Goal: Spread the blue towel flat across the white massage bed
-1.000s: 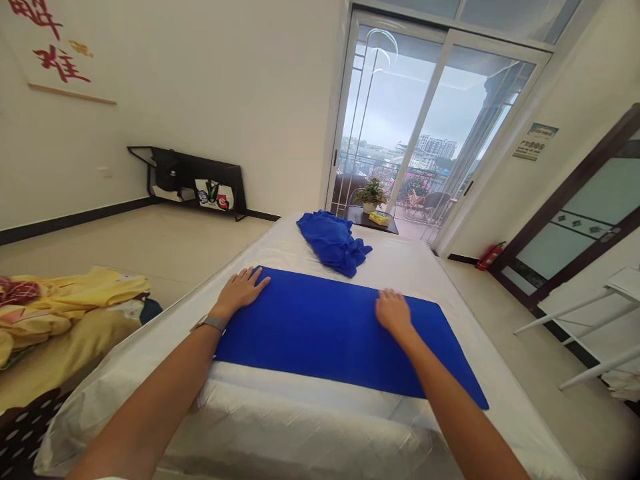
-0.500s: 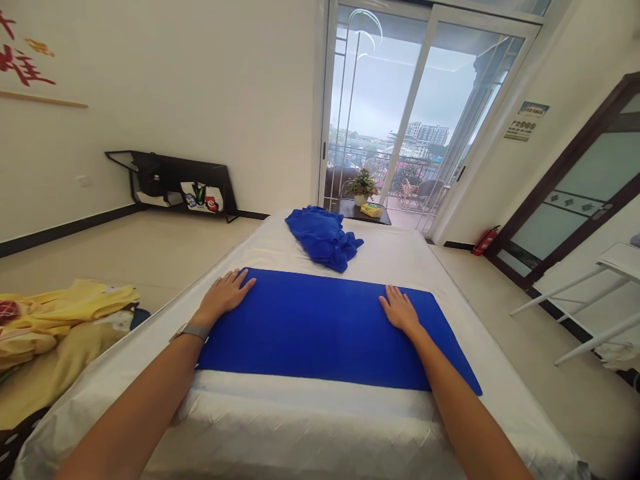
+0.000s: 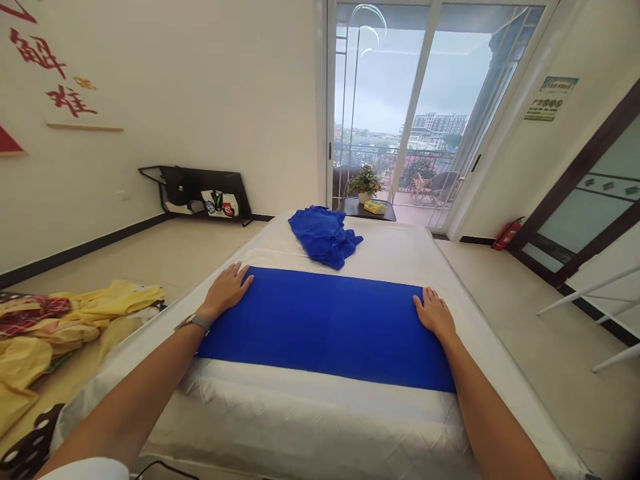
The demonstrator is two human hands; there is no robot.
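Observation:
A flat blue board or mat (image 3: 325,327) lies across the near end of a white-covered mattress (image 3: 390,257); I cannot tell its material. My left hand (image 3: 227,291) rests open with fingers spread on its far left corner. At the far right corner, my right hand (image 3: 435,312) lies flat and open along the edge. Farther up the mattress is a crumpled blue garment (image 3: 325,237), apart from both hands.
A heap of yellow clothes (image 3: 85,320) lies left of the mattress. Beyond its far end stands a small black table (image 3: 345,209) with a potted plant (image 3: 367,181) and a yellow pack (image 3: 375,207). A fire extinguisher (image 3: 507,233) and white stand legs (image 3: 595,293) are at the right.
My right hand has slid right across the blue surface to its right edge. My left hand has stayed at the left corner. The head view has shifted slightly left.

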